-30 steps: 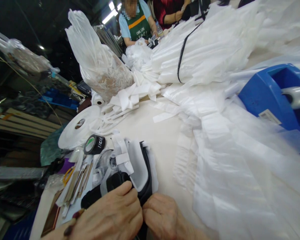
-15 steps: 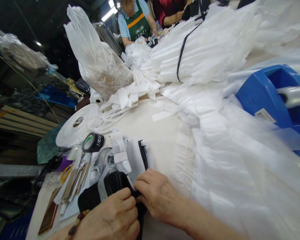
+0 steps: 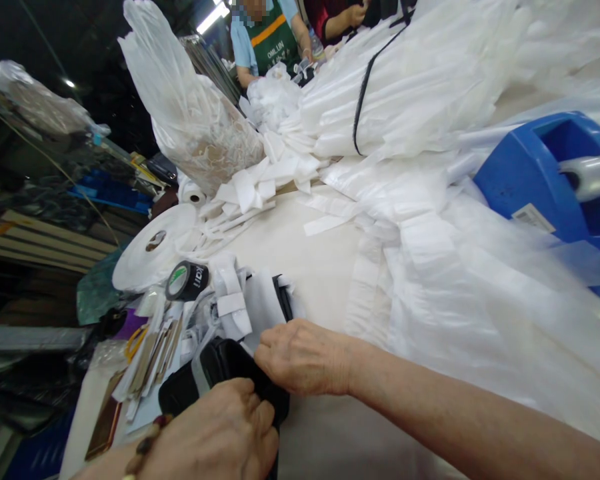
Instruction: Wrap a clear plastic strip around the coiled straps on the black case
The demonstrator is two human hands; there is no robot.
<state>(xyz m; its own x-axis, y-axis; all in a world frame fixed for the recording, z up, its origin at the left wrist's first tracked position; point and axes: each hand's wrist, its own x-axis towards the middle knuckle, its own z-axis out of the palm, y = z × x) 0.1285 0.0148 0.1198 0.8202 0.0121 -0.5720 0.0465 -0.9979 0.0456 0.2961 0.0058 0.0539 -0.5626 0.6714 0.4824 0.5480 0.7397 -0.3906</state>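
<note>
A black bag [image 3: 223, 363], glossy in places and with a pale translucent strip [image 3: 200, 377] round it, lies at the bottom of the view. My left hand [image 3: 225, 427], a beaded bracelet at its wrist, closes on the bag's near side. On the far right edge, the curled fingers of my right hand [image 3: 300, 357] grip the same black material. The fingertips of both hands are mostly hidden. Just beyond the bag are white strips [image 3: 233, 303] wrapped in clear plastic and a white sheet with a black edge [image 3: 283, 297].
A black tape roll [image 3: 187, 280], a big white strip roll [image 3: 150, 250] and thin flat strips [image 3: 155, 360] lie to the left. White plastic bags [image 3: 455, 280] cover the right, beside a blue dispenser [image 3: 535, 180]. A co-worker in a green apron [image 3: 275, 43] is across the table.
My right hand has shifted slightly up and left along the bag's edge, and more of its forearm shows. My left hand keeps its grip. The view has tilted slightly.
</note>
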